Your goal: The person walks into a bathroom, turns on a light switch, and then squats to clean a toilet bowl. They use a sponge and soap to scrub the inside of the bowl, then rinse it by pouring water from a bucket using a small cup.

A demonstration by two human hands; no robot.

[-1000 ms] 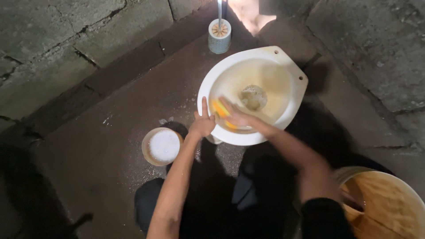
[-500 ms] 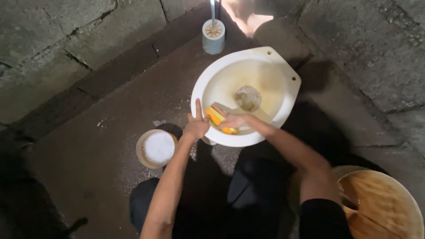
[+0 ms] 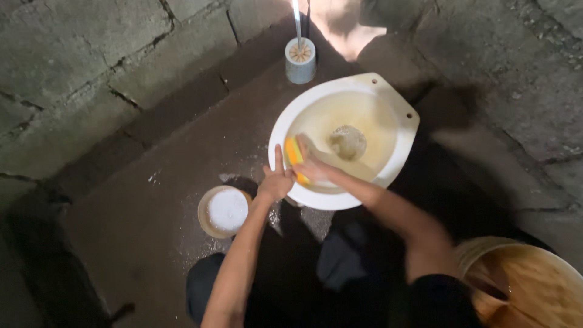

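Note:
A white toilet bowl [image 3: 401,152] without a seat stands on the dark floor, its inside stained yellow-brown. My left hand [image 3: 277,180] rests flat on the near left rim, fingers stretched out. My right hand [image 3: 317,163] is inside the bowl, closed on a yellow and orange sponge [image 3: 294,154] pressed against the inner left wall. A small round tub of white powder [image 3: 224,211] sits on the floor just left of my left arm.
A toilet brush in a grey holder [image 3: 300,59] stands behind the bowl by the wall. A large pale bucket [image 3: 522,282] with brownish contents sits at the lower right. Rough stone walls close in on the left and right. White powder is scattered on the floor.
My right hand has slid the sponge up along the left inner wall of the bowl. The left hand stays on the rim. The view shifted slightly.

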